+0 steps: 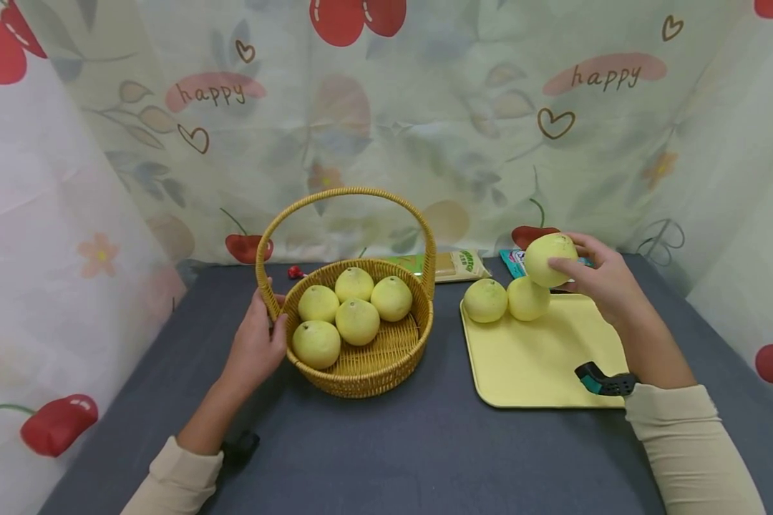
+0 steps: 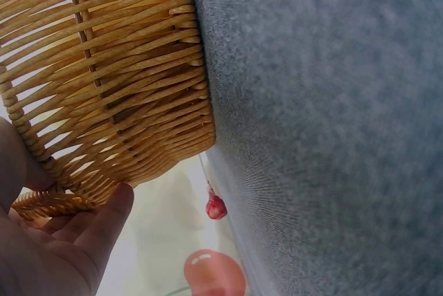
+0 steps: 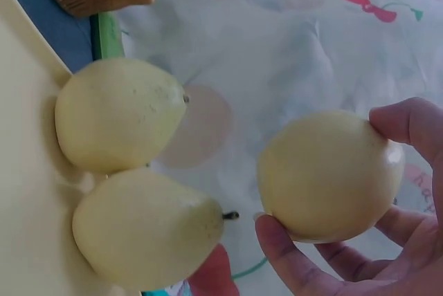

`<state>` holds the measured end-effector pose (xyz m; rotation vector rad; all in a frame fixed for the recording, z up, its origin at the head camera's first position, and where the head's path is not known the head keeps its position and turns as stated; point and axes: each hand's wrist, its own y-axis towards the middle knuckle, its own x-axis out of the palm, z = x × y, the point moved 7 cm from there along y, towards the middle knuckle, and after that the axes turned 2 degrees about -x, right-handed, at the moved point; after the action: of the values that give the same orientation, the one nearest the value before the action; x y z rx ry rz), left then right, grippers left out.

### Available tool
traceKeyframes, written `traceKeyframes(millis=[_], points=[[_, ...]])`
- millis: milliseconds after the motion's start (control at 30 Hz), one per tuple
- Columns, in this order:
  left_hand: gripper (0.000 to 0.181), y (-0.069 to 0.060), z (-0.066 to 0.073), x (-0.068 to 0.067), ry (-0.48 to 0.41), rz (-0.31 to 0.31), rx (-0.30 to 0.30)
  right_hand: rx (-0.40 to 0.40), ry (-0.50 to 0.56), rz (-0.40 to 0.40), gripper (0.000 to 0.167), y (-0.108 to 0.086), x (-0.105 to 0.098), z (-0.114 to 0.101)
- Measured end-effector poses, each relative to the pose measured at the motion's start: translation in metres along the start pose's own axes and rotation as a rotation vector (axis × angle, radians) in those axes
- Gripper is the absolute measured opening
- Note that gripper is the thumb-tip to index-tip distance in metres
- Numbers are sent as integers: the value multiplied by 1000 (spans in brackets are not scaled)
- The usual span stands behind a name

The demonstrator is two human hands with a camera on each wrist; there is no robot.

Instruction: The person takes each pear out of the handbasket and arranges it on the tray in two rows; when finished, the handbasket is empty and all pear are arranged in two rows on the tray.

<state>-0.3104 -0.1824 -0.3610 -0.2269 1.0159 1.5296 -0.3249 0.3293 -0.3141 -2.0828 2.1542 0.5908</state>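
My right hand (image 1: pixel 608 282) holds a pale yellow pear (image 1: pixel 550 260) between thumb and fingers, raised over the back of a yellow tray (image 1: pixel 541 368). Two more pears rest at the tray's back left corner, one pear (image 1: pixel 485 300) left of the other pear (image 1: pixel 528 298); the right wrist view shows a stem on the nearer pear (image 3: pixel 149 230). To the left stands a round wicker basket (image 1: pixel 373 383) with a tall arched handle. Several pears lie inside it, such as a pear (image 1: pixel 357 322) mid-basket. My left hand (image 1: pixel 255 343) grips the basket's left side where handle meets rim.
Behind the basket lies a green and beige packet (image 1: pixel 460 265), and a blue packet (image 1: pixel 512 263) is partly hidden behind the tray's pears. A small red object (image 1: pixel 295 272) sits at the basket's back left. A printed curtain (image 1: pixel 393 143) closes off the dark grey table's (image 1: pixel 386 458) back.
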Motion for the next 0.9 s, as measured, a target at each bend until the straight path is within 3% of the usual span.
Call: traceKeyframes(millis=[333, 467, 900], points=[[65, 0, -1, 1, -1, -2, -4, 41, 31, 60, 57, 3, -22, 20], [65, 0, -1, 1, -1, -6, -9, 74, 4, 73, 63, 5, -27, 30], [64, 0, -1, 0, -5, 0, 2, 203, -65, 26, 80, 11, -30, 67]])
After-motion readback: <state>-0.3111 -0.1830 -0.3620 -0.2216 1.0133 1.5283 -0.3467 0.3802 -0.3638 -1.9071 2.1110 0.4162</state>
